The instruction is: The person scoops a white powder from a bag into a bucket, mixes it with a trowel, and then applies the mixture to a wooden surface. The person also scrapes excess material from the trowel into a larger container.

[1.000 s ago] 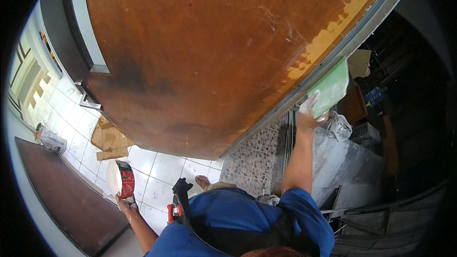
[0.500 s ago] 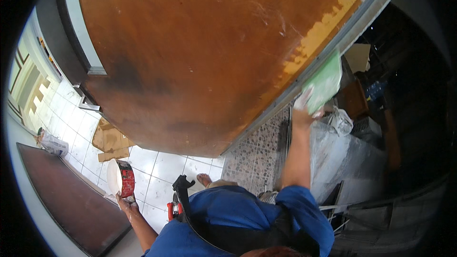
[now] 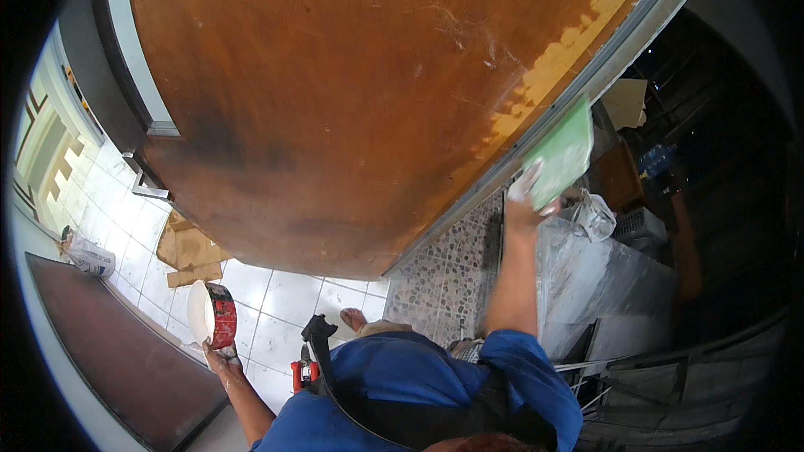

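My left hand (image 3: 222, 357) grips a red and black tin (image 3: 223, 316) from below; its round opening faces left and looks white inside. White smears mark that hand and wrist. On the other side, my right hand (image 3: 526, 197) is closed on the lower end of a flat green spreader (image 3: 563, 155), a thin sheet with whitish smears. The spreader lies along the grey edge strip (image 3: 578, 94) of a large brown wooden door (image 3: 335, 117). Whether its edge presses on the strip cannot be made out. Pale yellowish patches (image 3: 536, 88) run along the door near that strip.
Flattened cardboard (image 3: 191, 253) lies on the white tiled floor (image 3: 276, 301). A white tub (image 3: 90, 258) stands beside a dark brown panel (image 3: 126, 351) at left. Right of my arm are a plastic-wrapped item (image 3: 586, 272) and a plastic bag (image 3: 596, 219). A metal door handle (image 3: 149, 188) sticks out.
My right hand and the green spreader have shifted slightly down and left along the door edge. My left hand keeps the tin in nearly the same place.
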{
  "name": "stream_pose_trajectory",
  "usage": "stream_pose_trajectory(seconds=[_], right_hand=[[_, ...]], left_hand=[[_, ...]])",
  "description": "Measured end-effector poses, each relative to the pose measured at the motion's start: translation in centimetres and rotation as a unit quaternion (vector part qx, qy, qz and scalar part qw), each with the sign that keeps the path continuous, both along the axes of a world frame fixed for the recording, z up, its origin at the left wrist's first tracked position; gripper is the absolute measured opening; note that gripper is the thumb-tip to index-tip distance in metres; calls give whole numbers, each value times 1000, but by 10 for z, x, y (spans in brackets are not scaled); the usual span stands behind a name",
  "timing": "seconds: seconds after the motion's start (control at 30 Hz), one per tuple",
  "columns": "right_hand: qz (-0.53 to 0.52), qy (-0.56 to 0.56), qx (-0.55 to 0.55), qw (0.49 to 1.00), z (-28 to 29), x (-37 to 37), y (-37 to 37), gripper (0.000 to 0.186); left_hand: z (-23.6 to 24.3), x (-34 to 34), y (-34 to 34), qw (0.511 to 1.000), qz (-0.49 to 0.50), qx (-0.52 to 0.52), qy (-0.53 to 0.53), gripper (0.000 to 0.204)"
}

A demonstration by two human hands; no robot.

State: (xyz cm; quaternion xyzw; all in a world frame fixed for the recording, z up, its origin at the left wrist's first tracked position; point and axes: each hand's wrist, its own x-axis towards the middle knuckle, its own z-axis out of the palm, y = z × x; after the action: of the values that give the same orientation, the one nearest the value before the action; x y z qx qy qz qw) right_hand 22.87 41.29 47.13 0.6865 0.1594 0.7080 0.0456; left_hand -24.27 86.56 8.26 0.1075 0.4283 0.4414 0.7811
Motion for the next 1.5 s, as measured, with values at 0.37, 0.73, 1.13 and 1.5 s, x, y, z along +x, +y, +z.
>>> stream_pose_trajectory(seconds=[0.37,0.73,1.13,1.5], right_hand=[[2,-64,77,995,248,26,-15,25],[-10,-76,97,992,212,44,1,30],[102,22,91,990,56,11,-1,33],[43,-47,89,994,154,31,-4,31]], left_hand=[[5,21,-3,1000,5,5,-1,50],[33,-16,0,998,39,21,48,59],[12,26,-6,1000,22,12,5,50],[15,11,5,999,21,44,-5,52]])
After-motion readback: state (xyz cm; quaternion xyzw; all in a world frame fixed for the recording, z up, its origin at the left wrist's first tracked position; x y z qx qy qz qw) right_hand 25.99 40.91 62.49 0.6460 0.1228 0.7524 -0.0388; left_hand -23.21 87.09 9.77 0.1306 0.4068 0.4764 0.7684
